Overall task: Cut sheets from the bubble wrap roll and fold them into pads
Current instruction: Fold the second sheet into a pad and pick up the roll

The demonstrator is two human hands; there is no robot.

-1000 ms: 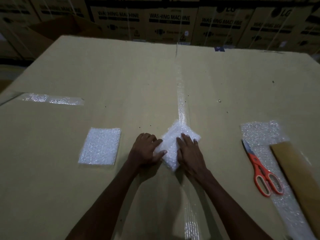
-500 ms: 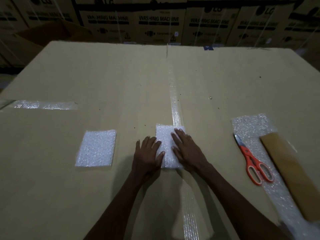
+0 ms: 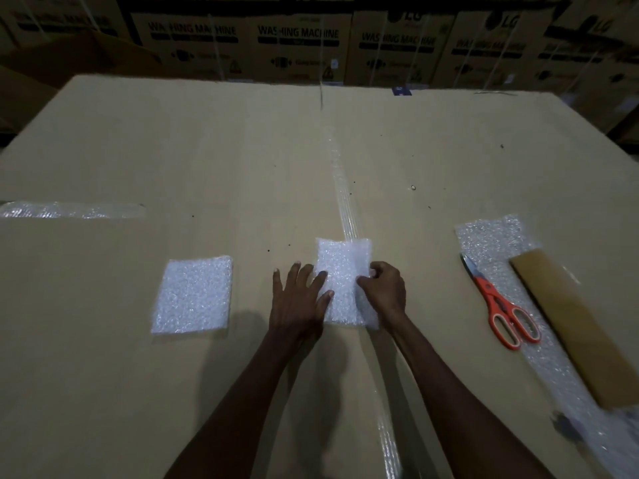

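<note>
Fingers of the left hand lie spread and flat on the folded pad at centre, pinning it down. The right hand pinches its right edge, likely to fold again; a finished pad lies left.

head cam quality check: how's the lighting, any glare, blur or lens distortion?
Head view: dim overall, the stacked boxes at the back nearly dark; glare on the tape strip and the bubble wrap; both hands, left hand and right hand, cast soft shadows toward the camera; bottom right corner smeared with blur; wide-angle lens bows the cardboard surface at its edges.
</note>
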